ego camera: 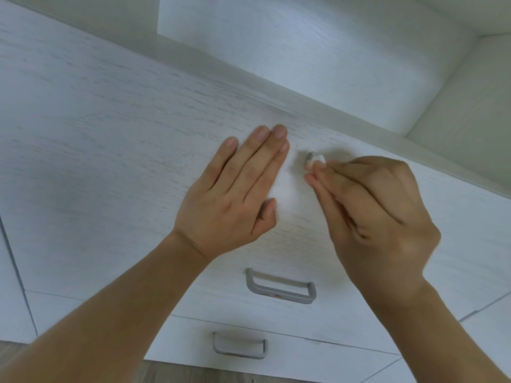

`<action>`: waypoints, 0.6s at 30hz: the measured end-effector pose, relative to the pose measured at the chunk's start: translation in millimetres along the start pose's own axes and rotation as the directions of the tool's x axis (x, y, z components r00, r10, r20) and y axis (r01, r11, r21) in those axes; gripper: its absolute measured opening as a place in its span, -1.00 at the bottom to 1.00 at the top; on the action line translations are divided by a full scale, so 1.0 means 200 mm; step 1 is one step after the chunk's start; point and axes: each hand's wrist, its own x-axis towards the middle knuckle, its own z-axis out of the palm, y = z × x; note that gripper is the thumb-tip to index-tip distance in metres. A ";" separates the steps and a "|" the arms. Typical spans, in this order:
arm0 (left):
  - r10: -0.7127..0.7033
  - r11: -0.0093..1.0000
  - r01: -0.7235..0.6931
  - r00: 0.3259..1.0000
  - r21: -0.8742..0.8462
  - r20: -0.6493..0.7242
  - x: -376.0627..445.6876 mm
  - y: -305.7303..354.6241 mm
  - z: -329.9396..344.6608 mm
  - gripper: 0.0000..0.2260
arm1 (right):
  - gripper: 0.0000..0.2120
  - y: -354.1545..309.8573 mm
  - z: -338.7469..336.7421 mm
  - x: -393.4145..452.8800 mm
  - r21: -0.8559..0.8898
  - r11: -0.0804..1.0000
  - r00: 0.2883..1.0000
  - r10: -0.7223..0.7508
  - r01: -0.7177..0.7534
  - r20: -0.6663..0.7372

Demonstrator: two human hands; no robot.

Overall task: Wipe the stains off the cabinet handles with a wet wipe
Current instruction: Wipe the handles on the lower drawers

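Right hand (378,214) pinches wet wipe (315,158)

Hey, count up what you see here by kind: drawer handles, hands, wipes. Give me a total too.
Grey drawer handles: 2, upper handle and lower handle
Hands: 2, left hand and right hand
White wipes: 1, wipe pinched in the right hand's fingers
Total: 5

The left hand (235,189) lies flat on the white cabinet top (110,128), fingers straight. Just beside it, the right hand (378,217) pinches a small wet wipe (315,158). Below, two grey handles (280,287) (239,345) sit on the drawer fronts.
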 end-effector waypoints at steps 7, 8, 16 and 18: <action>0.000 1.000 0.000 1.000 -0.008 -0.003 0.00 0.00 0.00 -0.42 | -0.96 -0.04 0.01 0.03 -0.033 0.998 0.998 0.046 -0.045 0.036; 0.000 1.000 0.000 1.000 -0.008 -0.003 0.00 0.00 0.00 -0.42 | -0.96 -0.04 -0.01 0.02 -0.010 0.994 0.994 0.108 -0.108 0.012; -0.003 1.000 0.003 1.000 -0.002 -0.004 0.00 0.00 0.01 -0.44 | -0.95 -0.05 -0.02 0.00 -0.005 0.991 0.990 0.133 -0.133 -0.036; -0.001 1.000 0.000 1.000 -0.003 -0.005 0.00 0.00 0.01 -0.44 | -0.94 -0.06 0.02 0.01 -0.013 0.994 0.994 0.106 -0.107 -0.026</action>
